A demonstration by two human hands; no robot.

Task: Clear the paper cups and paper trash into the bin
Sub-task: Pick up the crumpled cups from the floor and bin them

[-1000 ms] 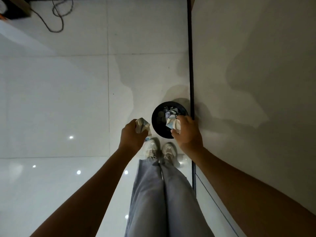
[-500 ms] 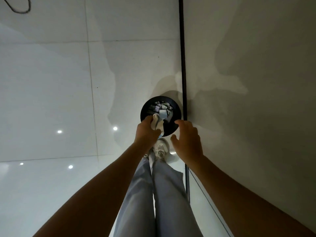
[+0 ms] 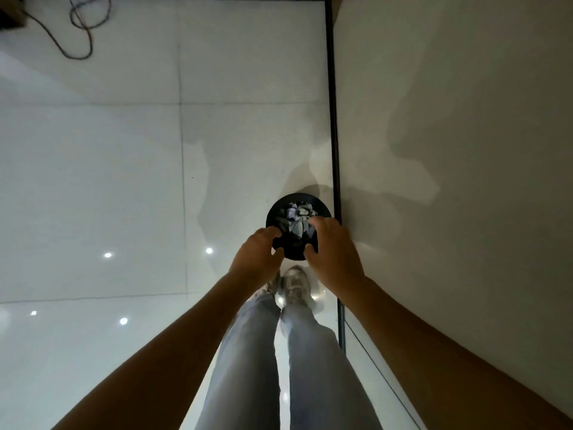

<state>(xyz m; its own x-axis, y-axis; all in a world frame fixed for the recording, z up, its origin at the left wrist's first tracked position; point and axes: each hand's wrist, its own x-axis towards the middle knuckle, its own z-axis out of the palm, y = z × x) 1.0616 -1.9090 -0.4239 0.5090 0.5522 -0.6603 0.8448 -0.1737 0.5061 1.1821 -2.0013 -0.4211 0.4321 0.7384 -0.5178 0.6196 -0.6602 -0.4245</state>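
bin (image 3: 279,212): black, round, on the floor (image 3: 124,181) by the wall (image 3: 449,119), near the feet | paper trash (image 3: 296,217): crumpled, piled inside the bin | left hand (image 3: 259,254): over the bin's near rim, fingers loosely curved, holding nothing | right hand (image 3: 333,249): same, empty

- The floor (image 3: 93,181) was smooth, glossy pale tile that mirrored small round lights.
- The wall (image 3: 465,119) looked matt and plain, like painted plaster.
- The skirting strip (image 3: 333,119) was dark and smooth.
- The bin (image 3: 273,212) looked like black matt plastic.
- The paper trash (image 3: 296,217) in it was crumpled, dull paper.
- The trousers (image 3: 319,367) were soft, pale denim-like cloth.
- The cable (image 3: 80,32) was thin, dark and rubbery-looking.
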